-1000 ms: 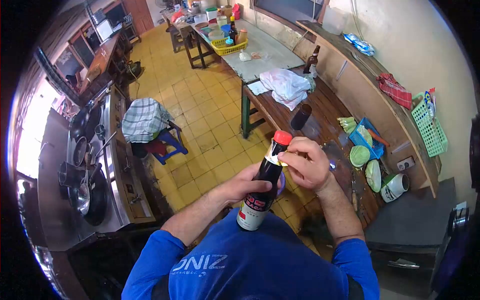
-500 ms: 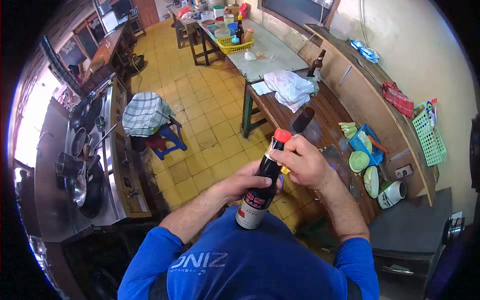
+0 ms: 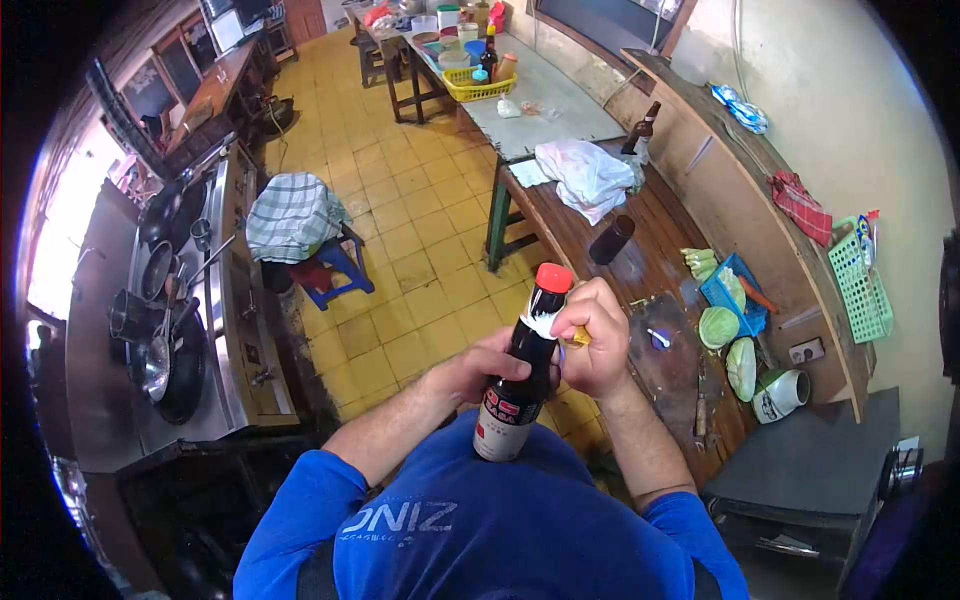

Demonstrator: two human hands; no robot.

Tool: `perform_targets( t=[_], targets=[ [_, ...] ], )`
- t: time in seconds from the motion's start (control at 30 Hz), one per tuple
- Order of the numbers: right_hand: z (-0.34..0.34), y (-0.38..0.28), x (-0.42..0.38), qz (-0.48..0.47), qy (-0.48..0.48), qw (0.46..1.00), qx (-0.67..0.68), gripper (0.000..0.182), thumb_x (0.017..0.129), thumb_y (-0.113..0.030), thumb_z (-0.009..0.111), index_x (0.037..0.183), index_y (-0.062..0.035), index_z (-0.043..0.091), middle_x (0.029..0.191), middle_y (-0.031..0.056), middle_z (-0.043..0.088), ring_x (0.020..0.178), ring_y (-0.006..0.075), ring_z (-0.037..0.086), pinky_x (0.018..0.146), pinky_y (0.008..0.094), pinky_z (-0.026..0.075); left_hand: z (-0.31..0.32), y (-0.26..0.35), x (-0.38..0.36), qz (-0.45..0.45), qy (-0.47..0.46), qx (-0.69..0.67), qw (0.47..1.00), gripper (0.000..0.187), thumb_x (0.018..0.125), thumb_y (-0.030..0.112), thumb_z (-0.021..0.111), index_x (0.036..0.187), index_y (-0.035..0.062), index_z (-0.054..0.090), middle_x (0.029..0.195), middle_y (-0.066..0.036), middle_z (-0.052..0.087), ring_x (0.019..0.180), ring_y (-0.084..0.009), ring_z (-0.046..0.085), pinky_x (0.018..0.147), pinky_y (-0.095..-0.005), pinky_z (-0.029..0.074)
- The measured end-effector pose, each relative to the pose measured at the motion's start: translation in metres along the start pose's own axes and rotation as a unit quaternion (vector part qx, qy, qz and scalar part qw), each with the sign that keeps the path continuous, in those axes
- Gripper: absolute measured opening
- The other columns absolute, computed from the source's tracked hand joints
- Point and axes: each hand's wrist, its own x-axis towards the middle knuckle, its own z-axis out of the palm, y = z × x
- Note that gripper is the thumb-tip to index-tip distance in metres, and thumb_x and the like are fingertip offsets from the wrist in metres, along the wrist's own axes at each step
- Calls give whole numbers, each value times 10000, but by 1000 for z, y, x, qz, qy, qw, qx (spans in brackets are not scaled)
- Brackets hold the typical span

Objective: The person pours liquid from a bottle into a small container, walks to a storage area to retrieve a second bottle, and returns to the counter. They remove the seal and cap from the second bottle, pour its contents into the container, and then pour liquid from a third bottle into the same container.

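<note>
A dark sauce bottle (image 3: 510,410) with a red cap stands tilted in front of my chest, its printed label facing me. My left hand (image 3: 490,368) is wrapped around the bottle's middle, thumb across the front. At the neck, my right hand (image 3: 597,340) is closed with its fingers pinching the white and gold neck label (image 3: 540,322). Part of that label looks torn, with a yellow-gold piece showing by my fingers. The red cap (image 3: 554,277) sits on the bottle top.
At right, a wooden table holds a dark cylindrical container (image 3: 612,240), a knife (image 3: 701,415), a blue basket (image 3: 735,290), cabbage (image 3: 718,327) and a white plastic bag (image 3: 585,180). A stove with woks (image 3: 180,370) runs along the left. A cloth-covered stool (image 3: 295,220) stands on the floor.
My right hand has moved down and slightly left from near the cap, pulling at the neck label. More torn white shows at the neck, and the knife on the table has come into view.
</note>
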Motion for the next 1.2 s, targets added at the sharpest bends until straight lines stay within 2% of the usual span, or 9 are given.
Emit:
perform_targets(
  t=[0.17,0.4,0.57,0.7,0.87,0.97,1.1,1.17,1.2],
  targets=[
    [0,19,-19,114,-21,973,202,364,963,-359,570,759,-62,523,773,37,476,722,144,459,663,255,370,-24,-19,9,9,-56,-54,997,599,667,346,724,1124,4,540,941,-171,621,887,-323,628,813,-427,503],
    [-29,46,-23,187,-99,926,314,344,991,-341,527,783,-68,504,815,26,458,749,125,428,694,260,354,-31,-21,16,-11,-119,-77,990,578,667,355,721,1075,-10,536,939,-179,626,908,-314,639,824,-426,524],
    [-25,43,-12,255,-87,864,425,467,820,-426,746,944,-29,534,874,48,509,773,128,506,687,265,433,4,4,21,-14,-87,80,993,492,740,248,760,1115,5,556,962,-120,635,918,-226,629,839,-373,507],
    [-41,41,6,275,-192,787,518,383,792,-173,765,700,-118,398,787,42,496,718,133,490,634,281,441,20,25,22,-26,-132,278,951,296,800,181,724,999,11,587,898,-59,646,865,-149,619,796,-308,504],
    [-26,39,12,275,-241,752,548,387,825,-73,710,652,-112,366,681,-3,467,652,84,430,572,249,362,18,14,18,-56,-145,270,950,290,814,201,733,989,16,594,873,-46,632,836,-133,610,760,-295,496],
    [-12,35,20,245,-330,824,389,390,809,-38,712,657,-89,356,681,-19,453,645,72,408,566,255,355,24,-4,23,-50,-90,442,891,379,830,326,750,999,23,600,849,-66,633,808,-150,606,725,-330,481],
    [13,44,22,115,-393,849,334,176,858,-69,671,784,-38,514,699,-2,493,613,91,443,565,256,394,52,1,28,-19,-143,495,857,390,846,368,708,981,22,586,825,-118,638,802,-213,629,722,-368,484],
    [-3,38,24,360,-340,787,368,112,905,-83,613,979,0,599,698,3,498,559,90,456,546,260,445,61,10,17,-39,-92,512,853,393,842,372,703,987,27,586,829,-132,636,810,-244,635,724,-383,487],
    [-11,56,16,364,-331,807,325,221,951,-94,550,1132,26,590,756,33,574,525,86,471,524,263,473,65,15,11,-60,-39,529,846,395,837,377,698,993,32,585,833,-147,635,819,-275,642,726,-398,489]
  ],
)
